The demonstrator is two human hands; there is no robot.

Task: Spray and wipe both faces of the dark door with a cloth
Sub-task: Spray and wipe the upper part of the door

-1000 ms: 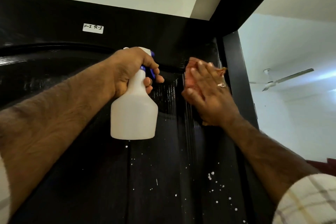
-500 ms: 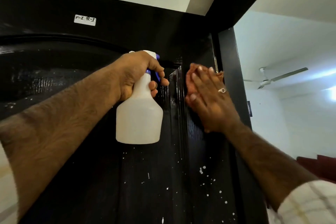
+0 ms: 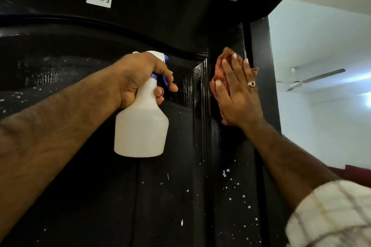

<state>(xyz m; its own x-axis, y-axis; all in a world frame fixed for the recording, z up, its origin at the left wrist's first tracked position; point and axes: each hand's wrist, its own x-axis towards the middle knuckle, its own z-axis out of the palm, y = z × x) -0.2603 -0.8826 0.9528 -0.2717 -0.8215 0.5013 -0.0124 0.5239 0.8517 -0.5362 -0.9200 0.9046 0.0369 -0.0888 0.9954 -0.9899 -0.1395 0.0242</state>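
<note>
Right hand (image 3: 237, 94), fingers straight and together, presses the cloth (image 3: 222, 66) flat on the dark door (image 3: 180, 196) near its right edge (wet streaks run below), while left hand (image 3: 138, 78) grips the spray bottle (image 3: 140, 132) alongside.

A white label (image 3: 98, 0) on the dark door frame (image 3: 140, 6) reads "F-I R-I".

Dim foreground, bright right-side light, wide-angle edge distortion.

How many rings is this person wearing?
1 that shows: a ring on a finger of the right hand, which presses the cloth to the door. The left hand grips the bottle, fingers partly hidden.
</note>
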